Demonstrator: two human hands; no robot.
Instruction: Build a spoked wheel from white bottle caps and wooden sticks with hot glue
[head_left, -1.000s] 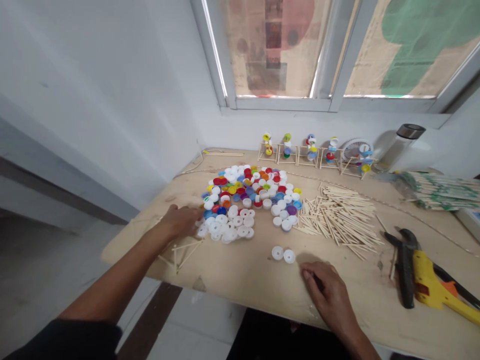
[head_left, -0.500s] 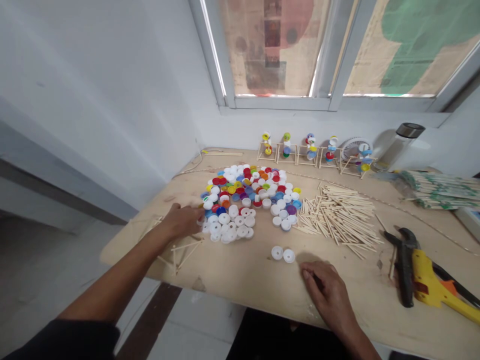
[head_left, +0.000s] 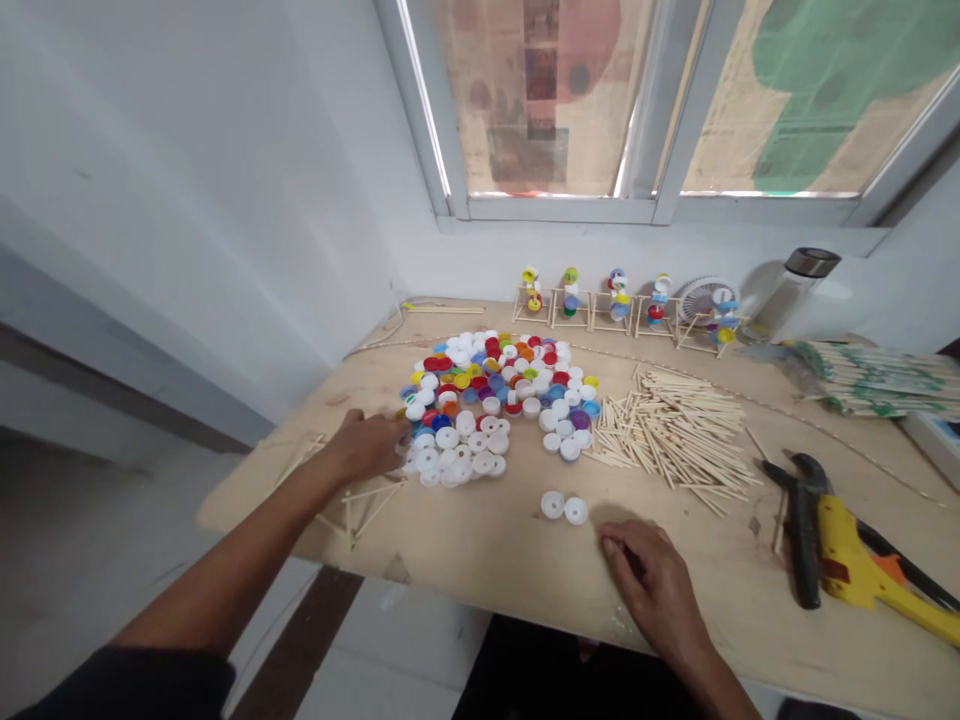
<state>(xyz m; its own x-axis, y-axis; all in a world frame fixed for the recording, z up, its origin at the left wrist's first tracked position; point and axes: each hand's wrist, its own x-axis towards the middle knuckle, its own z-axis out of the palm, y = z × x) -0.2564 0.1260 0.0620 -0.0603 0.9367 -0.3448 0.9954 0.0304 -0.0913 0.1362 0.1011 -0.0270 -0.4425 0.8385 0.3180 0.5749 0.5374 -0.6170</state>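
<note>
Left hand [head_left: 371,445] at the left side of one heap of plastic caps [head_left: 480,383], a person works at a wooden table [head_left: 480,555]; the caps, too many to count, lie left of the surface's middle. How far those fingers part, or whether they grip a cap, cannot be told. The right hand [head_left: 656,580] lies loosely curled near the front edge; whether its fingers hold anything cannot be told. Just beyond it, two white caps [head_left: 553,505] sit side by side. One stick frame [head_left: 349,520] shows near the front edge, toward the left corner. One pile of wooden sticks [head_left: 675,430], uncountable, spreads right of the heap. Five cap-bearing stick stands [head_left: 619,300] line the back edge, one white fan [head_left: 697,300] behind them and one bottle [head_left: 791,295] to their right. Toward the front-right corner lie yellow and black tools [head_left: 844,555], overlapping, their number unclear.
</note>
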